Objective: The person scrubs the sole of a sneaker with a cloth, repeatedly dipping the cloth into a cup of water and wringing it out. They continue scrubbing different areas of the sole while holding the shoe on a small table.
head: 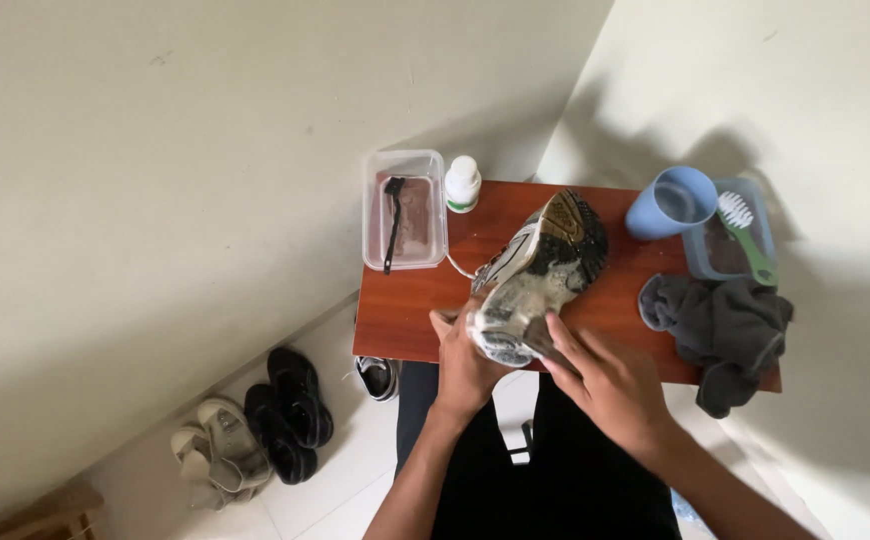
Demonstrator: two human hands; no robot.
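The left hand (pixel 467 362) is closed around the heel end of a dirty shoe (pixel 538 272), holding it sole-up over the near edge of the wooden surface (pixel 405 310). The right hand (pixel 605 385) presses its fingers (pixel 563 335) flat against the sole near the same heel end; they lie on it rather than close around it, and whether a cloth sits beneath them cannot be told. The shoe's long axis runs from the hands at the near side up and away to the right, its toe pointing toward the far edge and a white lace hanging off its left side. Both hands meet at the near end, the left below and the right on top. On the surface, a clear tub (pixel 405 208) with a black brush in it stands far left, just beside a white bottle (pixel 462 184). Far right stand a blue cup (pixel 671 202) and a tray (pixel 733 243) holding a green brush (pixel 747 234), with a grey cloth (pixel 723 330) nearer. 2 pairs of footwear (pixel 255 425) lie on the floor at left.
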